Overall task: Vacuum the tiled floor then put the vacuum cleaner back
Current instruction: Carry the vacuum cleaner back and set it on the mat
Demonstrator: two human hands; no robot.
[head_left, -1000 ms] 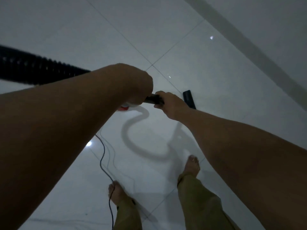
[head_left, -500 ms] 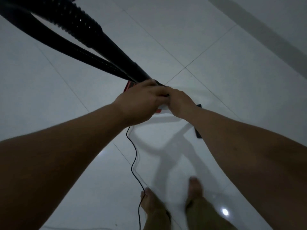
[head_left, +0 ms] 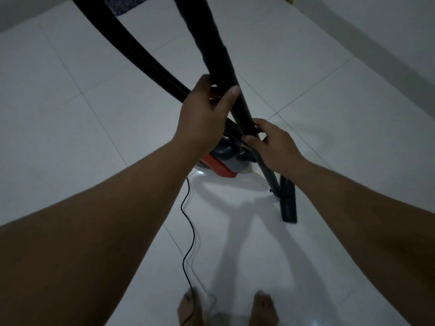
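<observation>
The vacuum's black rigid tube slants from the top of the view down to a flat floor nozzle resting on the white tiled floor. My left hand is closed around the tube high up. Lower down, my right hand grips the same tube. A ribbed black hose curves from the upper left to the red and grey vacuum body, which sits on the floor behind my hands and is partly hidden by them.
A thin black power cord trails from the vacuum body across the tiles to my bare feet at the bottom edge. A dark mat lies at the top. A wall base runs along the upper right.
The view has tilted down and the tube now stands steeper. My hands, close together on the handle before, have spread apart along the tube. The vacuum body has come into sight.
</observation>
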